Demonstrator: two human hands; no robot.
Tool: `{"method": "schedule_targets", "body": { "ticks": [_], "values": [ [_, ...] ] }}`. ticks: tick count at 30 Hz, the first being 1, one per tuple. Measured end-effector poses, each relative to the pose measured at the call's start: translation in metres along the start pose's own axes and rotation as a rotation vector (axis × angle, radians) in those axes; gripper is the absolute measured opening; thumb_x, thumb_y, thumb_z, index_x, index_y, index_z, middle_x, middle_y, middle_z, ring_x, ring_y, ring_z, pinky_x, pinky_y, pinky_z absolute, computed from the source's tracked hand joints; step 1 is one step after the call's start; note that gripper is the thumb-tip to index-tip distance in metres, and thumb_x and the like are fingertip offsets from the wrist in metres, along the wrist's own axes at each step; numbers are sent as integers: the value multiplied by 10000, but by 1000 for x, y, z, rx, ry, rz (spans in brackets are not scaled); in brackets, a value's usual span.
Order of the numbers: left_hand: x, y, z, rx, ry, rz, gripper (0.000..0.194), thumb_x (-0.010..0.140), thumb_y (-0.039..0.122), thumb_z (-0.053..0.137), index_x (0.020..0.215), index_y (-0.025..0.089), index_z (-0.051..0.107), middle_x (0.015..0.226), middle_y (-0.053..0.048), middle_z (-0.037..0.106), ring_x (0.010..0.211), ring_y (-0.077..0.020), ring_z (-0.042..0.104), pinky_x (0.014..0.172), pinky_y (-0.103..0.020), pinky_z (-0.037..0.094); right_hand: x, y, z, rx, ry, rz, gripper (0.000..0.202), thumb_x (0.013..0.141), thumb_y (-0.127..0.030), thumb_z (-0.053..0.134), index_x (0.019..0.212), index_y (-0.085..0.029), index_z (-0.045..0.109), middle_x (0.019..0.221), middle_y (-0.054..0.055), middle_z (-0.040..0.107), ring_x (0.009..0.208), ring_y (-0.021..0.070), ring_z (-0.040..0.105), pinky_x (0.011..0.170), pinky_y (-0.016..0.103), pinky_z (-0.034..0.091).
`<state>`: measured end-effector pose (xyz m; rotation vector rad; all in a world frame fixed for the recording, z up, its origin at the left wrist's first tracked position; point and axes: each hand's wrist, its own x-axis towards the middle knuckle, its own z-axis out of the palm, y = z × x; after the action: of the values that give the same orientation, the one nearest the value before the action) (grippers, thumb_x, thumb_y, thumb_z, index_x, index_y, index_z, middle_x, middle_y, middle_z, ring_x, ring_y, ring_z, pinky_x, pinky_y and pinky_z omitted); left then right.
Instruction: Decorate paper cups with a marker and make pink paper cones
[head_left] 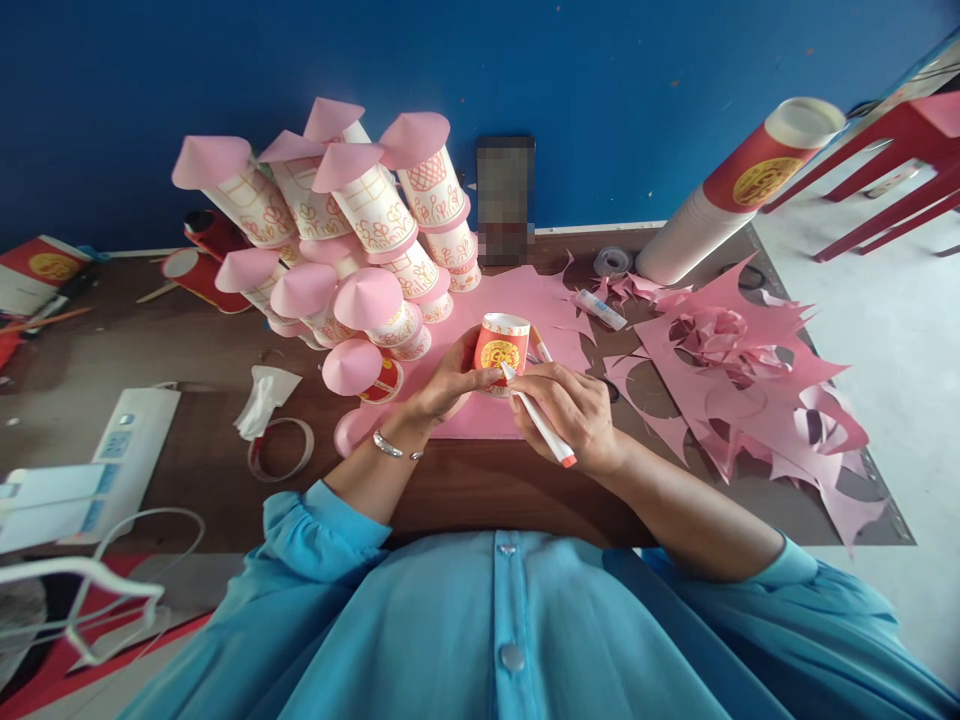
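Holding a cup (501, 340), left fingers (480, 380) leave bare table (484, 490) before its near edge.

The cup (501, 352) is red, with a round gold emblem on its front and small reddish marks along a white band at its upper end. It sits nearly upright in the left hand (454, 380). The marker (546, 428), white with an orange-red end, slants in the right hand (576, 405), tip at the emblem's lower part (touching or not, I cannot tell).
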<state>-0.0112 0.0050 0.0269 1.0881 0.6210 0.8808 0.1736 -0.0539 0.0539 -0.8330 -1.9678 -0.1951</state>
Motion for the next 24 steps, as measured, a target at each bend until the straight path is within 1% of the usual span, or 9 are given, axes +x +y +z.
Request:
{"method": "schedule_targets", "body": {
  "ticks": [4,6,9,12,17,21,24],
  "values": [
    [0,-4,-1,-11,4,-14,634,743,497,926,1238,225,639,1137,-70,746,1100,-299,697,860,-359,555,-1,0,1,-27,-9,-14,196,941,-96,633,1106,-198,604,877,48,758,780,180,760,717,284,615],
    [0,-6,-2,-11,5,-31,655,740,510,928,1259,237,635,1160,-66,749,1140,-316,697,869,-364,560,-1,0,1,-45,-20,-11,184,953,-102,617,1098,-215,602,880,38,757,773,177,759,705,288,616],
    [-1,-9,-5,-11,7,-33,647,744,508,927,1264,247,644,1152,-59,755,1119,-309,708,868,-367,564,-1,0,1,-66,-28,-14,174,965,-105,601,1095,-220,598,872,29,756,771,170,756,690,285,609],
    [-1,-11,-7,0,-8,-29,607,767,488,913,1261,248,652,1121,-52,753,1066,-282,712,848,-358,566,1,0,-1,-82,-29,-23,162,969,-107,597,1094,-211,595,861,28,751,765,167,747,671,281,595],
    [0,-8,-5,6,-12,-47,565,788,458,895,1255,244,658,1058,-50,746,1006,-269,709,836,-367,566,3,-1,-4,-90,-54,4,157,965,-116,573,1072,-228,596,842,20,726,706,170,718,650,296,585],
    [0,-7,-3,-8,0,-24,532,763,453,914,1181,229,673,1014,-40,738,950,-247,705,814,-346,567,2,-1,-4,-72,-42,3,165,943,-101,595,1061,-216,599,823,18,719,704,167,709,674,289,580],
    [1,-8,-4,-9,-13,-22,531,777,416,911,1218,241,671,1026,-33,733,917,-223,697,780,-321,572,0,-1,-2,-41,-41,-5,208,915,-71,620,1083,-193,606,836,35,732,739,181,721,705,294,579]
  ]
}}
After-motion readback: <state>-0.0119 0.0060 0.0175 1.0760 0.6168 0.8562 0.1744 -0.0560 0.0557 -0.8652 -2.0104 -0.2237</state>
